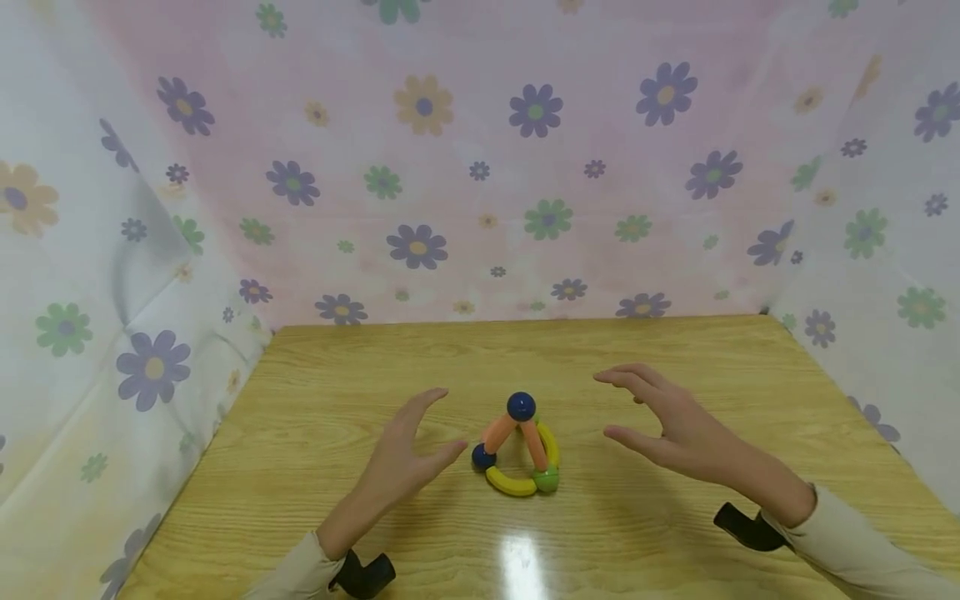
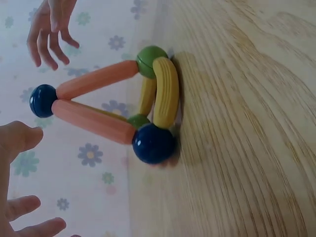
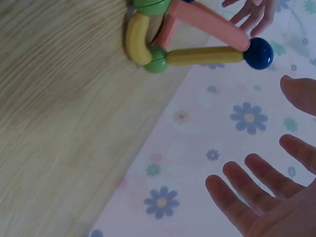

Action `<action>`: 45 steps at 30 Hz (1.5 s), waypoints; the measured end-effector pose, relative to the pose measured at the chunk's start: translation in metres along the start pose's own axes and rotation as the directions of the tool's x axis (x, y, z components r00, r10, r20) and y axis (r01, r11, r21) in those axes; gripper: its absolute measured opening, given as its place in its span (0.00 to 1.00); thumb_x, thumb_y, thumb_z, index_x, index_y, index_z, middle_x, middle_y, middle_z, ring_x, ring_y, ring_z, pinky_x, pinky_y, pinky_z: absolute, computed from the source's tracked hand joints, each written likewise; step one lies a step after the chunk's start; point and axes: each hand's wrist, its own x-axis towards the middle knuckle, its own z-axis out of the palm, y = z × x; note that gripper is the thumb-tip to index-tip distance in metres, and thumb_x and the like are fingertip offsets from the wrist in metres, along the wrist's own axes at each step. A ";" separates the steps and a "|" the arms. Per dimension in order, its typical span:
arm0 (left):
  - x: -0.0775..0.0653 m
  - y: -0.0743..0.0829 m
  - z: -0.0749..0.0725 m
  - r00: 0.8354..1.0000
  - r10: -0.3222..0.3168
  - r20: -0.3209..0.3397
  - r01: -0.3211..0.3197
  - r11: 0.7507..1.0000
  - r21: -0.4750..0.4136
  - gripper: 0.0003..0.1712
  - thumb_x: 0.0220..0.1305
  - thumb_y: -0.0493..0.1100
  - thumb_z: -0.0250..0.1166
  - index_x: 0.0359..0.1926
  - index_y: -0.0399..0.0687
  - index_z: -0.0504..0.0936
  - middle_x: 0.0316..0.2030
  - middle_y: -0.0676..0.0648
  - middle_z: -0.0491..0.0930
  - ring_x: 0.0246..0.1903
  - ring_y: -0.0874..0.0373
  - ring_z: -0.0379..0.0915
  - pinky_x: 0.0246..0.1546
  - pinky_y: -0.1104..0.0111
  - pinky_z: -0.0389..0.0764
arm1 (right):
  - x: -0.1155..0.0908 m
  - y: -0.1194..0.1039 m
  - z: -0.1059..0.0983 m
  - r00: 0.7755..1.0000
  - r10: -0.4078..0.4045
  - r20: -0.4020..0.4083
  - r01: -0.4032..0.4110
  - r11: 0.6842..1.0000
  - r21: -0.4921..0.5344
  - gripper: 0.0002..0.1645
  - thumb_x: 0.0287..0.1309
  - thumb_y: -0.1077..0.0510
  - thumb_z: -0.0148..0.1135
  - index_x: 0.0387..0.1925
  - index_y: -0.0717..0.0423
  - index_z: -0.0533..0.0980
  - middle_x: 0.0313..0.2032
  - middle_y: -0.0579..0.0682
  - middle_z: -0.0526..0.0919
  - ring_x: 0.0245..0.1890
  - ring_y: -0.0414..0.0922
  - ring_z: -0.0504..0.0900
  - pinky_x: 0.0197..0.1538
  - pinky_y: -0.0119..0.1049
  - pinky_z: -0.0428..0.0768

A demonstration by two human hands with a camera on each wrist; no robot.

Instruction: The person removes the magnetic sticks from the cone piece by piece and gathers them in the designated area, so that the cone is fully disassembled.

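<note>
A small pyramid of magnetic sticks and balls stands on the wooden table. Its top is a dark blue ball [image 1: 521,407], from which salmon sticks [image 2: 96,121] and a straight yellow stick [image 3: 205,56] slope down. Curved yellow sticks [image 1: 512,483] form the base, joined by another blue ball [image 2: 154,143] and green balls [image 3: 156,59]. On the pyramid's left my left hand [image 1: 397,462] hovers with thumb and fingers spread apart, holding nothing. Opposite it, my right hand [image 1: 675,429] is held in the air, its fingers extended and apart from the pyramid.
The wood-grain table [image 1: 337,358] stretches out around the pyramid. Flower-printed cloth [image 1: 480,108] hangs behind the table and along both sides. A dark wrist device [image 1: 363,575] sits at the left cuff, and a similar one [image 1: 750,527] at the right.
</note>
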 end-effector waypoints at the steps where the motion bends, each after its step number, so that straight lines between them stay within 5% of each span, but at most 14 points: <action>1: 0.002 0.001 0.002 1.000 -0.002 0.010 0.002 1.000 -0.030 0.39 0.54 0.60 0.69 0.66 0.62 0.66 0.63 0.54 0.66 0.62 0.52 0.62 0.56 0.48 0.67 | 0.003 -0.002 0.002 1.000 -0.010 -0.002 0.010 1.000 0.013 0.37 0.54 0.56 0.69 0.65 0.44 0.65 0.58 0.43 0.70 0.53 0.40 0.72 0.43 0.38 0.77; 9: 0.019 0.006 0.021 0.996 0.012 0.093 0.007 0.979 -0.204 0.33 0.55 0.50 0.71 0.62 0.61 0.70 0.58 0.57 0.71 0.58 0.52 0.67 0.52 0.53 0.72 | 0.025 -0.012 0.014 0.998 -0.054 -0.032 0.058 0.992 0.114 0.34 0.53 0.58 0.70 0.61 0.45 0.68 0.55 0.42 0.73 0.50 0.40 0.73 0.42 0.36 0.77; 16: 0.022 0.028 0.029 0.987 0.036 0.156 0.027 0.923 -0.385 0.29 0.57 0.37 0.68 0.60 0.45 0.73 0.59 0.41 0.71 0.58 0.42 0.66 0.52 0.46 0.70 | 0.039 -0.013 0.031 0.997 -0.071 -0.013 0.072 0.974 0.213 0.32 0.52 0.58 0.70 0.59 0.44 0.69 0.54 0.44 0.74 0.50 0.41 0.73 0.42 0.37 0.79; 21: 0.026 0.009 0.054 0.991 0.056 0.118 0.006 0.885 -0.466 0.28 0.56 0.43 0.70 0.59 0.53 0.75 0.59 0.48 0.73 0.58 0.45 0.67 0.51 0.54 0.75 | 0.052 -0.018 0.043 0.995 -0.097 -0.001 0.093 0.948 0.305 0.31 0.51 0.60 0.71 0.56 0.45 0.72 0.52 0.46 0.75 0.49 0.42 0.74 0.41 0.37 0.80; 28: 0.026 0.011 0.072 0.995 0.075 0.062 -0.031 0.849 -0.528 0.27 0.56 0.41 0.70 0.58 0.53 0.78 0.54 0.50 0.78 0.53 0.52 0.74 0.48 0.63 0.77 | 0.069 -0.023 0.054 0.985 -0.168 0.020 0.151 0.925 0.349 0.19 0.51 0.66 0.69 0.47 0.54 0.78 0.44 0.48 0.78 0.41 0.43 0.78 0.35 0.38 0.82; 36: 0.022 0.031 0.063 0.998 0.066 0.025 -0.039 0.809 -0.586 0.23 0.56 0.32 0.68 0.54 0.31 0.77 0.48 0.36 0.80 0.47 0.45 0.78 0.43 0.65 0.79 | 0.081 -0.029 0.052 0.972 -0.175 0.159 0.122 0.948 0.295 0.15 0.52 0.67 0.68 0.44 0.57 0.80 0.43 0.48 0.79 0.41 0.43 0.80 0.37 0.34 0.82; 45: 0.023 0.033 0.061 0.998 0.056 0.034 -0.024 0.801 -0.599 0.22 0.57 0.31 0.67 0.53 0.31 0.77 0.47 0.35 0.79 0.45 0.43 0.78 0.40 0.67 0.80 | 0.092 -0.035 0.048 0.947 -0.192 0.257 0.140 0.968 0.209 0.16 0.45 0.68 0.71 0.40 0.59 0.80 0.40 0.49 0.79 0.37 0.42 0.81 0.35 0.33 0.81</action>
